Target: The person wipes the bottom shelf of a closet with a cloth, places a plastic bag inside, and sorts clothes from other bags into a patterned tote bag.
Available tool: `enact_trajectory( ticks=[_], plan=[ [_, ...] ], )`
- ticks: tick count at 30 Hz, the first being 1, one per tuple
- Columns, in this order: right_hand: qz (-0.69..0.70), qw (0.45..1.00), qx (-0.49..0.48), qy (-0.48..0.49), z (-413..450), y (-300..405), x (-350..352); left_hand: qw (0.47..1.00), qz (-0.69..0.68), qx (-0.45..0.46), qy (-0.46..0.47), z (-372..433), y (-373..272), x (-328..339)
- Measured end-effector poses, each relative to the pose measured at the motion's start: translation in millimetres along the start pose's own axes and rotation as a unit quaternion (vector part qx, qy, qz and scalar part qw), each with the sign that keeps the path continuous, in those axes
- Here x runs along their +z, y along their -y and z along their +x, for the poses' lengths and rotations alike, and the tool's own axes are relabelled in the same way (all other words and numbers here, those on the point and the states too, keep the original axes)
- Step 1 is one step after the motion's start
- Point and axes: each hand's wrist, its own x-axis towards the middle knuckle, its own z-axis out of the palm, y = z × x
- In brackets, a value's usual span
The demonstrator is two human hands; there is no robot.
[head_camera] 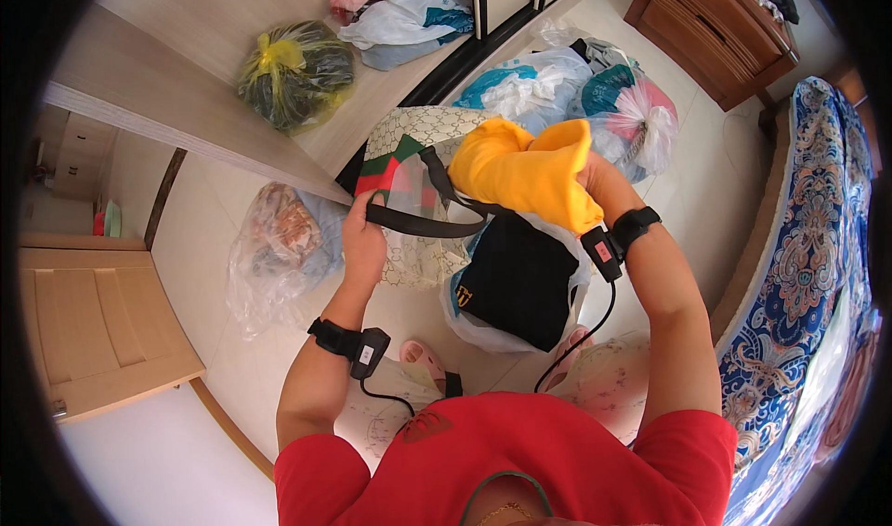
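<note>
My left hand [366,237] grips a black strap handle [432,226] at the left side of a patterned tote bag [418,125] with a green and red band. A folded yellow cloth [519,170], perhaps a garment, is in my right hand [603,181] above the bag's right side. The cloth hides most of the fingers of that hand. Just below it, between my feet, a white plastic bag [481,334] holds a folded black garment [523,278] with a yellow print.
A clear plastic bag of clothes [279,226] lies left on the tiled floor. Stuffed plastic bags [529,87] stand beyond the tote. On the wardrobe's base are a yellow-tinted bag [296,73] and a white bag [411,17]. A bed [801,261] borders the right, a wooden cabinet [711,31] the back.
</note>
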Motion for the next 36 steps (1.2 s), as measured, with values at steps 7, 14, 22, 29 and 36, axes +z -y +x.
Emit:
enact_trajectory(
  ticks=[7,14,22,29,36],
  plan=[
    [-0.202,0.946,-0.231,-0.102,-29,-39,66,0.905,-0.378,-0.194,0.013,7,7,-4],
    [-0.380,0.865,-0.285,-0.158,-17,-48,100,0.739,-0.536,-0.361,0.190,1,4,3],
    [-0.441,0.865,-0.239,-0.019,-36,-22,80,0.752,-0.542,-0.343,0.150,8,29,6],
    [-0.440,0.856,-0.261,-0.073,-91,-47,126,0.784,-0.494,-0.358,0.113,11,21,11],
    [-0.570,0.778,-0.264,-0.011,-88,-62,125,0.772,-0.508,-0.370,0.090,8,-7,26]
  ],
)
